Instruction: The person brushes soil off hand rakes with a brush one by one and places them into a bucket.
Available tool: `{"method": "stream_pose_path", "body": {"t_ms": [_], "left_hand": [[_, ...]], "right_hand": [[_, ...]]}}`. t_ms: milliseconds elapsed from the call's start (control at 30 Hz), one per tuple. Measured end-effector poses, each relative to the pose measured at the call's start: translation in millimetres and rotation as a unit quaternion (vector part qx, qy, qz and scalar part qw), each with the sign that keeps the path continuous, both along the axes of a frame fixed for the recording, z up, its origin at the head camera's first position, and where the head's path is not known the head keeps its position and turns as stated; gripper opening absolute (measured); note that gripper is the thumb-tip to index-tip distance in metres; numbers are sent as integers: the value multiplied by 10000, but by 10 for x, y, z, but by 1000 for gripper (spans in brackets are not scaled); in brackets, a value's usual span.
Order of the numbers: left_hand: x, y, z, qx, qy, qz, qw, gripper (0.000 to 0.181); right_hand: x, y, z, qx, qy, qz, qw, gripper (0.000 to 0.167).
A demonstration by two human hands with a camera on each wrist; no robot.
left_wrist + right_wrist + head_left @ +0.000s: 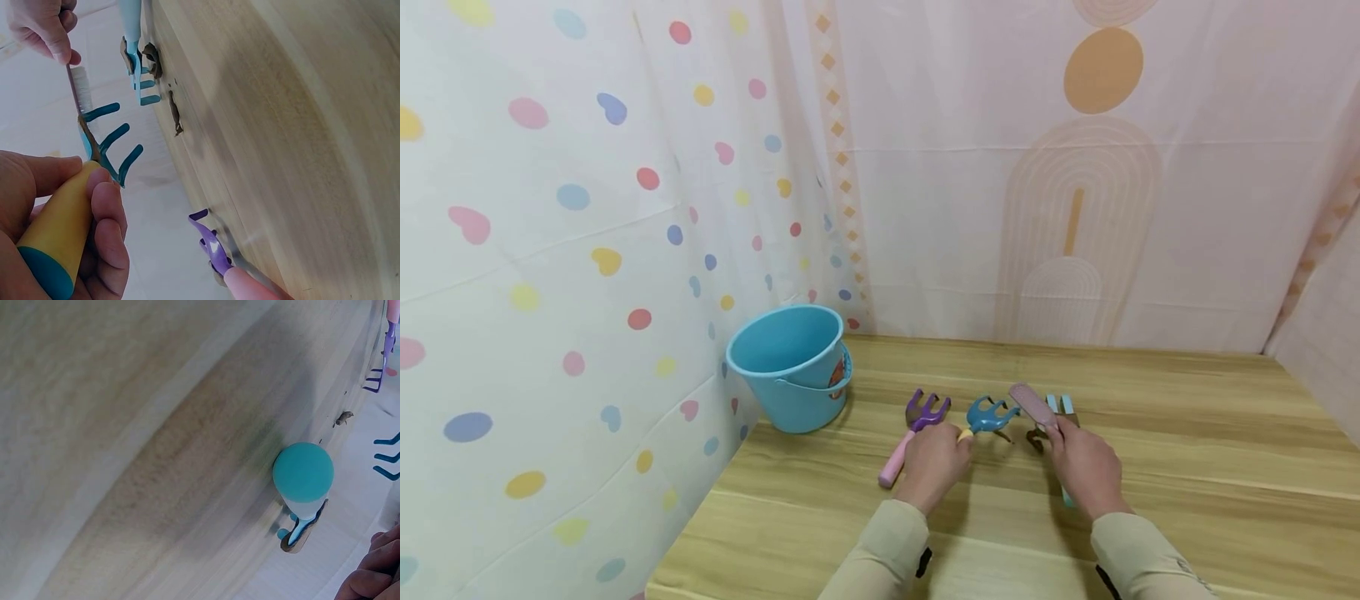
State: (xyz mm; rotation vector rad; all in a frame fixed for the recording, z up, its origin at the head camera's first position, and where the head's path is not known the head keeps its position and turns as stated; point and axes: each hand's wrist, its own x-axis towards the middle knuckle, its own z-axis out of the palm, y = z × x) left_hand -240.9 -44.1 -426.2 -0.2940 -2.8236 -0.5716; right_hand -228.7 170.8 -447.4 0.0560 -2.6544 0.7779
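My left hand point(936, 462) grips the yellow handle point(62, 212) of a small blue garden rake point(988, 417), held above the table with brown dirt on its head. My right hand point(1086, 467) holds a pinkish brush point(1033, 406) by one end; its white bristles point(81, 87) show in the left wrist view. The brush tip is right by the rake's head; I cannot tell whether they touch. Left of my left hand lies a purple rake point(938, 414) with a pink handle. Partly hidden beneath my right hand is a light blue rake point(1066, 405), dirt-caked, its teal handle end point(303, 472) visible.
A light blue bucket point(793, 404) with its handle hanging down stands at the table's back left corner. Brown dirt bits point(175, 115) lie on the wooden table point(1210, 433). Patterned curtains point(925, 208) border the back and left side.
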Motion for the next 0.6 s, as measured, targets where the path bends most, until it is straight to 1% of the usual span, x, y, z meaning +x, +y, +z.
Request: {"method": "stream_pose_path", "body": {"t_ms": [200,333,400,467,533,600], "left_hand": [[-15,-10,-26,62,-50,-7,10000,37],[-37,1,-19,-7,-77,46,10000,37],[-48,6,-14,-39,-74,89,9999,37],[-58,12,-8,-72,-78,142,9998,38],[-65,15,-4,-78,-76,184,9998,39],[-66,19,7,-79,-108,220,9997,40]], "right_hand": [[1,6,-12,-37,-46,-14,10000,28],[2,-26,1,-21,97,91,9999,28],[5,-58,13,16,287,172,9994,29],[8,-93,13,103,568,288,9979,28],[13,-127,1,259,932,422,9944,27],[26,-153,-17,514,1302,573,9885,26]]}}
